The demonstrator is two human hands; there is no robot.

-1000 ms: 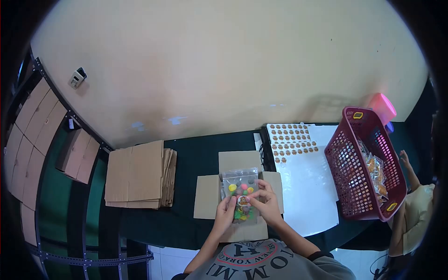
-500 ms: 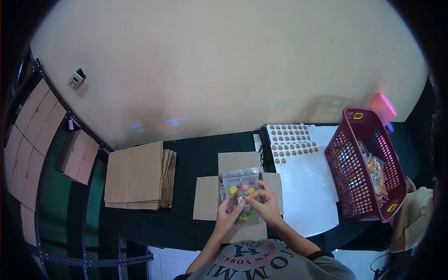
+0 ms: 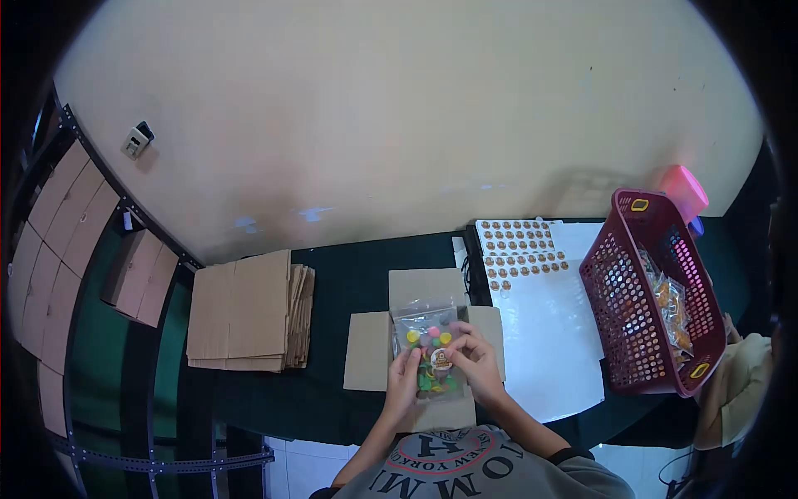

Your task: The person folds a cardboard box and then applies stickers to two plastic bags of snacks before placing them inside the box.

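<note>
A clear zip bag (image 3: 428, 319) of colourful round sweets is held over an open cardboard box (image 3: 368, 353). My left hand (image 3: 403, 384) grips the bag's left side, thumb in front and the other fingers hidden behind. A round sticker (image 3: 441, 358) with a brown and white print lies against the front of the bag. At the sticker's right edge, my right hand (image 3: 475, 364) pinches with thumb and forefinger, its other fingers curled by the bag's right side.
Flattened cardboard boxes (image 3: 237, 316) are stacked on the left. To the right lies a white sheet (image 3: 549, 349) with rows of round stickers (image 3: 519, 241). A maroon basket (image 3: 619, 308) holds packed bags (image 3: 672, 312). Another person's sleeve (image 3: 744, 382) shows at far right.
The sticker has turned to face up and sits flatter on the bag. My left thumb has moved left, off the sticker to the bag's side; my right fingers stay at the sticker.
</note>
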